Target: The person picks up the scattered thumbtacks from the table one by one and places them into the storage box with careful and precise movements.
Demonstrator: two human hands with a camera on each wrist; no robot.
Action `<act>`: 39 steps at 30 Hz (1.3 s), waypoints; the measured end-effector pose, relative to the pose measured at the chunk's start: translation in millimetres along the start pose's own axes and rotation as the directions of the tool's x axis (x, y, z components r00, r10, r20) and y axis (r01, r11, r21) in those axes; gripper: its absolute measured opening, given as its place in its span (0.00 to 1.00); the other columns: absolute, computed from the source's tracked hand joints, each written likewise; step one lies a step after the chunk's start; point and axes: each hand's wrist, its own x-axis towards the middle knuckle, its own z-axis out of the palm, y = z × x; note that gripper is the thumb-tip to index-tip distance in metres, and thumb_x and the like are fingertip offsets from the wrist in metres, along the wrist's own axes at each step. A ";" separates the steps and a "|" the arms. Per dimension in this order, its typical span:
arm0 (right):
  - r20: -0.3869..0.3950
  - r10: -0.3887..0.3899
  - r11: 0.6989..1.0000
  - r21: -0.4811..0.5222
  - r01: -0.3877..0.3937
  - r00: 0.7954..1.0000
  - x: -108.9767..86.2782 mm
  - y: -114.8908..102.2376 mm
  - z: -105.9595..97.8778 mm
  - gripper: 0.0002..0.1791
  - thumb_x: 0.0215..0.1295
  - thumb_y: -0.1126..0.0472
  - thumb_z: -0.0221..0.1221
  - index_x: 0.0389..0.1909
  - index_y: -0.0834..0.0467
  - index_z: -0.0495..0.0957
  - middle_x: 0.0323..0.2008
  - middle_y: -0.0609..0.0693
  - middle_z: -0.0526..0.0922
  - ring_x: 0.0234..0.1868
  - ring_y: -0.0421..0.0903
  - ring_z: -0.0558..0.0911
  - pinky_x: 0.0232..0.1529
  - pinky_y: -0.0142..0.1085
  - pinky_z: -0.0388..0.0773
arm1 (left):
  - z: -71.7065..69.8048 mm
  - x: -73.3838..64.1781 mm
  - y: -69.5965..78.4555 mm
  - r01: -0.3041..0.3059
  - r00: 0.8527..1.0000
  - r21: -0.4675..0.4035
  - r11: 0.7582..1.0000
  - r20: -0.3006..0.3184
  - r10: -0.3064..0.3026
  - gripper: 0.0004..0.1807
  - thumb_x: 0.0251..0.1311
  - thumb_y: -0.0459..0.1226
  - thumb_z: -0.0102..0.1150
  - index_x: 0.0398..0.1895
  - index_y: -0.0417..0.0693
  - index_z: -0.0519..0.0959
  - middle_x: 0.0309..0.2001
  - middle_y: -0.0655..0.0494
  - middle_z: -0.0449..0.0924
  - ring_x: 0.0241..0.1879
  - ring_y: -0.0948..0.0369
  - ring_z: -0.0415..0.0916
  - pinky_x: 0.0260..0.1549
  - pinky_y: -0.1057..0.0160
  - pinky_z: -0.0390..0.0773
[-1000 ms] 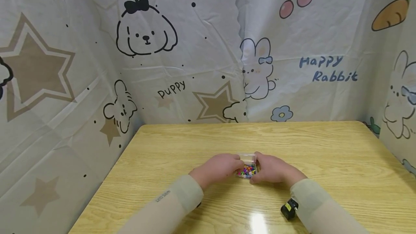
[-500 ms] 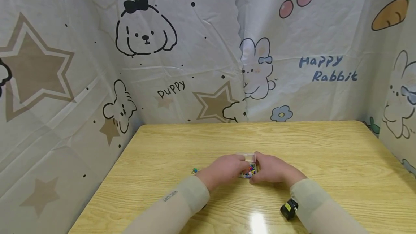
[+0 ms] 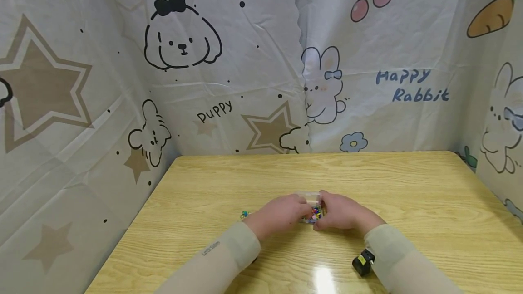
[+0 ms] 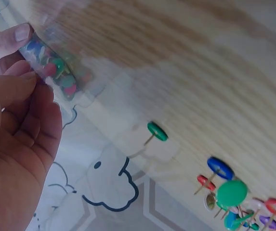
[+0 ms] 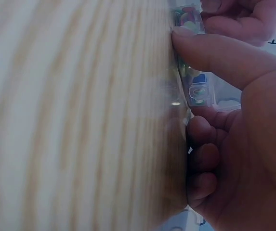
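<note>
A small clear plastic box (image 3: pixel 318 214) of colourful thumbtacks stands on the table with its lid tipped back. My right hand (image 3: pixel 341 211) grips its right side; in the right wrist view the thumb (image 5: pixel 200 48) lies along the near side. My left hand (image 3: pixel 282 212) reaches over the box's left part, its bent fingers at the tacks. In the left wrist view its fingertips meet beside the box, and whether a tack is between them is hidden. A loose pile of thumbtacks (image 4: pixel 231 192) lies on the table, one green thumbtack (image 4: pixel 157 131) apart from it.
A wooden table (image 3: pixel 204 180) spreads beneath both hands. Behind it and at the sides hangs a printed cloth (image 3: pixel 261 71). A black wrist camera (image 3: pixel 362 263) with a yellow label hangs by the right sleeve.
My left hand has shifted slightly right over the box, and its fingers have moved among the tacks. The loose tacks now show left of its wrist. My right hand stays on the box.
</note>
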 end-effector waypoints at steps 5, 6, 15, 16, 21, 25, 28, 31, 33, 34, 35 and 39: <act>-0.003 0.002 1.000 -0.003 -0.002 1.000 -0.2 -0.1 -0.5 0.33 0.46 0.48 0.77 0.50 0.51 0.72 0.39 0.44 0.78 0.37 0.45 0.74 0.43 0.45 0.73 | -4.8 -8.0 -4.6 -0.017 0.999 -0.036 0.999 -0.031 0.016 0.02 0.68 0.37 0.63 0.39 0.56 0.81 0.37 0.65 0.76 0.36 0.69 0.71 0.39 0.72 0.74; -0.002 0.004 1.000 -0.003 -0.004 1.000 -0.2 -0.3 -0.5 0.33 0.46 0.48 0.77 0.50 0.51 0.72 0.38 0.44 0.78 0.37 0.45 0.74 0.43 0.45 0.73 | -5.5 -9.9 -5.8 -0.013 1.000 -0.044 0.999 -0.028 0.012 0.02 0.68 0.37 0.64 0.38 0.55 0.81 0.36 0.65 0.75 0.34 0.69 0.70 0.38 0.72 0.74; -0.002 0.006 1.000 -0.016 -0.006 1.000 -0.8 -3.6 0.2 0.32 0.46 0.48 0.76 0.48 0.52 0.71 0.34 0.46 0.77 0.33 0.46 0.74 0.38 0.44 0.72 | -8.3 -37.4 -13.2 0.086 0.989 -0.127 0.988 0.130 -0.070 0.06 0.64 0.41 0.68 0.42 0.56 0.82 0.35 0.67 0.75 0.30 0.70 0.70 0.34 0.71 0.74; -0.002 0.009 1.000 -0.016 -0.009 1.000 -0.9 -3.7 0.2 0.32 0.46 0.48 0.76 0.48 0.52 0.71 0.34 0.46 0.77 0.33 0.46 0.74 0.38 0.44 0.72 | -8.7 -40.8 -13.2 0.098 0.985 -0.142 0.985 0.153 -0.076 0.08 0.63 0.43 0.69 0.42 0.57 0.81 0.34 0.67 0.73 0.30 0.70 0.70 0.33 0.71 0.74; -0.004 0.012 1.000 -0.020 -0.012 1.000 -1.0 -3.8 0.2 0.33 0.47 0.48 0.76 0.50 0.52 0.71 0.37 0.45 0.77 0.35 0.45 0.74 0.42 0.45 0.73 | -9.9 -51.7 -10.5 0.123 0.966 -0.218 0.968 0.251 -0.066 0.15 0.55 0.46 0.75 0.41 0.61 0.78 0.32 0.67 0.68 0.28 0.68 0.67 0.30 0.69 0.71; -0.005 0.009 1.000 -0.015 -0.009 1.000 -0.7 -3.2 1.6 0.33 0.46 0.48 0.76 0.50 0.52 0.71 0.37 0.45 0.78 0.35 0.45 0.75 0.43 0.45 0.74 | -8.3 -53.8 -7.5 0.081 0.967 -0.206 0.975 0.254 -0.026 0.10 0.58 0.39 0.72 0.35 0.59 0.78 0.30 0.67 0.67 0.28 0.69 0.65 0.30 0.71 0.69; -0.006 0.004 1.000 -0.015 -0.004 1.000 -0.4 -2.5 2.8 0.33 0.46 0.48 0.76 0.49 0.52 0.71 0.36 0.45 0.77 0.35 0.45 0.74 0.43 0.45 0.74 | -6.6 -53.7 -5.8 0.062 0.969 -0.208 0.976 0.246 -0.009 0.09 0.63 0.33 0.66 0.30 0.58 0.78 0.28 0.67 0.68 0.28 0.68 0.65 0.31 0.72 0.69; -0.008 0.004 1.000 -0.018 -0.004 1.000 -0.2 -2.2 3.3 0.33 0.45 0.48 0.76 0.49 0.52 0.71 0.35 0.45 0.77 0.35 0.45 0.74 0.42 0.45 0.74 | -5.9 -53.5 -4.9 0.051 0.972 -0.218 0.975 0.236 0.002 0.11 0.66 0.31 0.62 0.28 0.56 0.78 0.26 0.67 0.70 0.28 0.68 0.66 0.31 0.72 0.69; -0.009 0.006 1.000 -0.023 -0.006 1.000 -0.2 -2.2 3.2 0.33 0.46 0.48 0.76 0.49 0.52 0.71 0.36 0.45 0.77 0.35 0.45 0.74 0.42 0.45 0.74 | -5.8 -53.7 -5.0 0.057 0.972 -0.225 0.973 0.234 -0.003 0.11 0.67 0.31 0.61 0.27 0.56 0.78 0.26 0.68 0.71 0.28 0.68 0.66 0.32 0.72 0.69; -0.009 0.009 1.000 -0.024 -0.009 1.000 -0.3 -2.2 3.0 0.33 0.46 0.48 0.76 0.49 0.52 0.71 0.36 0.45 0.77 0.35 0.45 0.74 0.42 0.45 0.74 | -5.7 -54.0 -5.1 0.059 0.972 -0.223 0.973 0.234 -0.005 0.11 0.67 0.31 0.61 0.27 0.56 0.78 0.26 0.68 0.71 0.28 0.68 0.66 0.32 0.72 0.70; -0.008 0.012 1.000 -0.023 -0.012 1.000 -0.3 -2.3 2.8 0.33 0.46 0.48 0.76 0.49 0.52 0.71 0.36 0.45 0.77 0.35 0.45 0.74 0.42 0.45 0.74 | -6.0 -54.4 -5.3 0.063 0.972 -0.222 0.973 0.233 -0.010 0.11 0.67 0.31 0.61 0.28 0.56 0.79 0.26 0.68 0.71 0.28 0.68 0.67 0.32 0.72 0.70; 0.000 0.026 1.000 -0.014 -0.026 1.000 -0.2 -2.8 2.1 0.33 0.47 0.48 0.76 0.50 0.52 0.71 0.37 0.45 0.78 0.36 0.45 0.75 0.43 0.45 0.74 | -5.9 -57.1 -6.8 0.076 0.973 -0.221 0.972 0.228 -0.025 0.11 0.67 0.30 0.61 0.28 0.56 0.79 0.27 0.68 0.71 0.29 0.69 0.67 0.33 0.73 0.70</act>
